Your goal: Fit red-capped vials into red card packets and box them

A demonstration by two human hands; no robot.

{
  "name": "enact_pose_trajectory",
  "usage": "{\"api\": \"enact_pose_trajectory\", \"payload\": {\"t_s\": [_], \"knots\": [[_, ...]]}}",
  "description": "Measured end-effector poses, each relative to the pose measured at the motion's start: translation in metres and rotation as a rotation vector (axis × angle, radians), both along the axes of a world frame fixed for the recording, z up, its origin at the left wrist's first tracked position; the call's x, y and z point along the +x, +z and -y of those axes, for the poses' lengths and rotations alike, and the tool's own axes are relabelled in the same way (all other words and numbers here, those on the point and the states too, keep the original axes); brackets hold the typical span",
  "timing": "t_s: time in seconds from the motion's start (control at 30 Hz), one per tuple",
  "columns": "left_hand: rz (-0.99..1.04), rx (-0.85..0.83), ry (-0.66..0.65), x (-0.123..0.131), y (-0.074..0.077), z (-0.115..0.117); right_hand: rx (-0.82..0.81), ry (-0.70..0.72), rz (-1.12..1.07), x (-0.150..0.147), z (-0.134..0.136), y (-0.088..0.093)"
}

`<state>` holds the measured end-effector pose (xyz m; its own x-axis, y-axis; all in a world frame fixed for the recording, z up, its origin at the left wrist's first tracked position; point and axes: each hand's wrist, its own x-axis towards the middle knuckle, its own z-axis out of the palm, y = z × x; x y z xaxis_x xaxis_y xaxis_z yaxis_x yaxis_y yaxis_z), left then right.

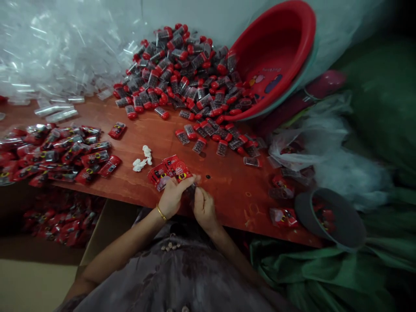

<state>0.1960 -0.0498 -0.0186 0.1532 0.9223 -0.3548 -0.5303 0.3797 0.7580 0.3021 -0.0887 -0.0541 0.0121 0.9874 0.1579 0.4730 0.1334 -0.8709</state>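
My left hand, with a gold bangle at the wrist, and my right hand meet at the near edge of a reddish wooden table. Both are pinched together on a small dark item between them that I cannot make out clearly. Just beyond the left fingers lie a few red printed labels. Two white crumpled scraps lie to their left. A large heap of small clear vials with red caps covers the far middle of the table.
A red plastic basin leans tilted at the back right. Bagged red packets pile up at left, clear plastic sleeves behind them. A grey tub and plastic bags sit at right, a cardboard box of packets below left.
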Motion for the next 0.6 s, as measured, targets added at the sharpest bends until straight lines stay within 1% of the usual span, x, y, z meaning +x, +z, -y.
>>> {"api": "enact_pose_trajectory", "payload": {"t_s": [0.1, 0.2, 0.27, 0.3, 0.37, 0.43, 0.53, 0.6], "knots": [[-0.025, -0.024, -0.075, 0.0, -0.002, 0.005, 0.044, -0.039, -0.012, -0.003, 0.004, -0.006], [-0.025, -0.001, -0.15, -0.003, -0.003, 0.009, 0.028, -0.113, -0.089, -0.007, 0.007, -0.009], [-0.028, 0.035, -0.168, -0.005, -0.003, 0.008, 0.008, -0.125, -0.112, -0.008, 0.006, -0.008], [-0.025, 0.055, -0.152, -0.006, -0.003, 0.007, -0.003, -0.12, -0.115, -0.008, 0.005, -0.007], [-0.012, 0.083, -0.075, -0.005, -0.004, 0.004, -0.032, -0.115, -0.125, -0.007, 0.001, -0.004], [-0.017, 0.09, -0.006, -0.003, -0.005, 0.004, -0.042, -0.147, -0.146, -0.008, -0.002, -0.003], [-0.079, 0.098, 0.011, 0.001, -0.008, 0.008, -0.001, -0.215, -0.156, -0.012, -0.008, -0.005], [-0.093, 0.106, 0.028, 0.001, -0.007, 0.011, -0.005, -0.206, -0.15, -0.015, -0.011, -0.006]]}}
